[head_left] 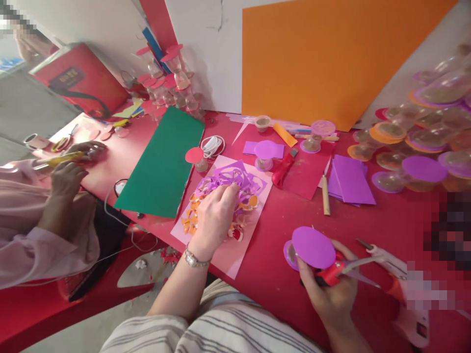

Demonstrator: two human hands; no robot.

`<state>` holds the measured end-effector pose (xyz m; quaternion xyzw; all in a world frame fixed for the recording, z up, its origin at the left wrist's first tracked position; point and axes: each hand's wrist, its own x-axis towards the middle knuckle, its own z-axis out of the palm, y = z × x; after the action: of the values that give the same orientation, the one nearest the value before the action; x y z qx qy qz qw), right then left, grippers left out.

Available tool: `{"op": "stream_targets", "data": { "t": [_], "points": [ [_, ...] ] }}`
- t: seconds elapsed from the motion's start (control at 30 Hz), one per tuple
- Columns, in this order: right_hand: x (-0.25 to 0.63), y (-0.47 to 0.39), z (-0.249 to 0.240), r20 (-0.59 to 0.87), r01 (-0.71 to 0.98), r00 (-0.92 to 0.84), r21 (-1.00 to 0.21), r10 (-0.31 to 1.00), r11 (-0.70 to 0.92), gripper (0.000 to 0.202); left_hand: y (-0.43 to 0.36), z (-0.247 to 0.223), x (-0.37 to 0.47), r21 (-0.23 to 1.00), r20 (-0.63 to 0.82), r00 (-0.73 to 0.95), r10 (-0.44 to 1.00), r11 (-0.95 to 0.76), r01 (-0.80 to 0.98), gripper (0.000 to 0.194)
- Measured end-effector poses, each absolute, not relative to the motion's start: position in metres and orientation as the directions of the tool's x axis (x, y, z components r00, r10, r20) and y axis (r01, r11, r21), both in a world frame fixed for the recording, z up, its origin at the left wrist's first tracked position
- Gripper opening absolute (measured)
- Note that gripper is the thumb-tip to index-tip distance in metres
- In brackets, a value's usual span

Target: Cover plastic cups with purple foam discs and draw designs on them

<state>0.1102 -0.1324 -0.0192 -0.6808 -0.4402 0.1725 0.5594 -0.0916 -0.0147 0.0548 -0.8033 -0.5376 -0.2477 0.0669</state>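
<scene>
My left hand (217, 211), wearing a watch (193, 260), reaches over a pile of cut paper scraps (243, 171), mostly purple with orange and red ones. Its fingers are closed together at the purple scraps; what lies between them is hidden. The pile sits on a pale pink sheet (231, 255). In my right hand (334, 294) is an hourglass-shaped plastic piece with purple paper discs (314, 246), tilted so one disc faces me. The same hand also holds red-handled scissors (336, 269), their blades apart and pointing right.
A glue gun (408, 294) lies at right. Nearby are a wooden-handled knife (326, 196), purple cards (351, 179) and a red box cutter (283, 169). Finished pieces (423, 127) pile up at right. A green board (162, 166) separates a co-worker's hands (68, 174) at left.
</scene>
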Motion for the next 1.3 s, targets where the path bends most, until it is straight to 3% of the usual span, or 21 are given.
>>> {"op": "stream_targets", "data": {
  "t": [0.23,0.4,0.53,0.63,0.73,0.8,1.03,1.3],
  "points": [
    [0.109,-0.132,-0.026,0.214,0.403,0.486,-0.915,0.847,0.0,0.051,-0.015,0.043,-0.108,0.135,0.253,0.428,0.868,-0.469,0.873,0.013],
    [0.11,-0.132,-0.027,0.193,0.435,0.467,-0.9,0.863,-0.034,0.051,-0.022,0.044,-0.107,0.232,0.29,0.451,0.844,-0.519,0.822,0.021],
    [0.112,-0.134,-0.028,0.214,0.458,0.43,-0.889,0.877,-0.008,0.044,-0.034,0.049,-0.094,0.395,0.244,0.506,0.827,-0.561,0.727,0.025],
    [0.113,-0.135,-0.027,0.232,0.445,0.401,-0.895,0.886,0.033,0.044,-0.045,0.045,-0.078,0.561,0.131,0.626,0.769,-0.578,0.592,0.045],
    [0.113,-0.136,-0.025,0.209,0.377,0.379,-0.925,0.902,0.056,0.051,-0.053,0.033,-0.06,0.73,0.039,0.669,0.743,-0.478,0.488,0.069],
    [0.113,-0.136,-0.023,0.178,0.343,0.363,-0.938,0.915,0.047,0.054,-0.055,0.024,-0.048,0.795,0.008,0.645,0.764,-0.396,0.46,0.073],
    [0.118,-0.138,-0.024,0.175,0.337,0.346,-0.94,0.922,0.052,0.058,-0.055,0.01,-0.025,0.78,0.038,0.604,0.796,-0.401,0.48,0.026],
    [0.124,-0.126,-0.006,-0.001,0.231,0.452,-0.966,0.892,-0.118,0.052,-0.048,0.002,-0.034,0.807,0.135,0.53,0.837,-0.403,0.431,0.038]
  ]
}}
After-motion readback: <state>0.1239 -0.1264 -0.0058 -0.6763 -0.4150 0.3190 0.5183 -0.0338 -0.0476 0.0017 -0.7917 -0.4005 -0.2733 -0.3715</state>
